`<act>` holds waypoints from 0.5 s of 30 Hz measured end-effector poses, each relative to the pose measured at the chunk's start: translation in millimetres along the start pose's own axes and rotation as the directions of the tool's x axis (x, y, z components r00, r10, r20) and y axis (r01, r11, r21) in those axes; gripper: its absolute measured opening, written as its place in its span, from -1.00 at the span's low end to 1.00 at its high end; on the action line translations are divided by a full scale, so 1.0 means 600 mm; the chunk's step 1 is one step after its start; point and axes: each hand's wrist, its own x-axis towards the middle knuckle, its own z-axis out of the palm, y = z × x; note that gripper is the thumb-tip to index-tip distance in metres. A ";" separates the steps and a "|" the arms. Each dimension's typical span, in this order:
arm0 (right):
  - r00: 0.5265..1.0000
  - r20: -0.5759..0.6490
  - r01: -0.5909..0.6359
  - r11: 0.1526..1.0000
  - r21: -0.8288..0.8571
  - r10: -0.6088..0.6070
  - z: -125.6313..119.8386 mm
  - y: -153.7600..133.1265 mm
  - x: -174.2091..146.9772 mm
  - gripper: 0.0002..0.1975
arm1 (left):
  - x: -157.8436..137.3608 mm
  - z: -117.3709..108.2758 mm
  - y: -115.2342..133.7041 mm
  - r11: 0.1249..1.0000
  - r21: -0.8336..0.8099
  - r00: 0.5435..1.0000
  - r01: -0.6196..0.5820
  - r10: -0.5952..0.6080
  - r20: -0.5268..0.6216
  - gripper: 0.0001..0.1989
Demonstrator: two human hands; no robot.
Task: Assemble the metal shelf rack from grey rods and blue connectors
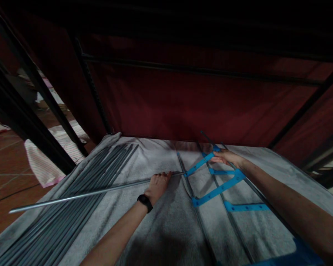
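Observation:
My left hand [159,184], with a black band on the wrist, is closed around a long grey metal rod [80,195]. The rod's right end meets the lower-left corner of a blue plastic bracket [201,164]. My right hand [228,157] grips that bracket's upper right end, beside a blue corner joint. Below it, another blue bracket [219,190] spans between long grey rods that run toward me. More blue brackets [246,207] sit at the right, partly behind my right forearm. Whether the rod's tip is inside the bracket's hole I cannot tell.
Many loose grey rods [80,218] lie in a bundle at the left on a grey blanket [144,159]. Dark metal posts [52,107] and a dark red cloth [183,103] stand behind. A striped cloth [50,162] hangs over the tiled floor at the left.

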 end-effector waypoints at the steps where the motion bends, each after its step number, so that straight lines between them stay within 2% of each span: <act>1: 1.000 -0.005 0.006 1.000 0.018 -0.006 -0.002 0.003 0.001 -0.87 | -0.001 -0.004 0.003 1.000 0.012 1.000 -0.018 0.018 -0.007 -0.53; 10: 1.000 0.009 -0.006 0.997 0.073 0.005 -0.009 0.012 0.006 -0.81 | 0.012 -0.019 0.014 0.982 0.125 0.987 -0.140 0.148 -0.057 -0.56; 15: 0.999 0.033 -0.020 0.997 0.068 0.018 -0.013 0.014 0.003 -0.87 | 0.019 -0.023 0.012 0.958 0.165 0.966 -0.233 0.247 -0.070 -0.58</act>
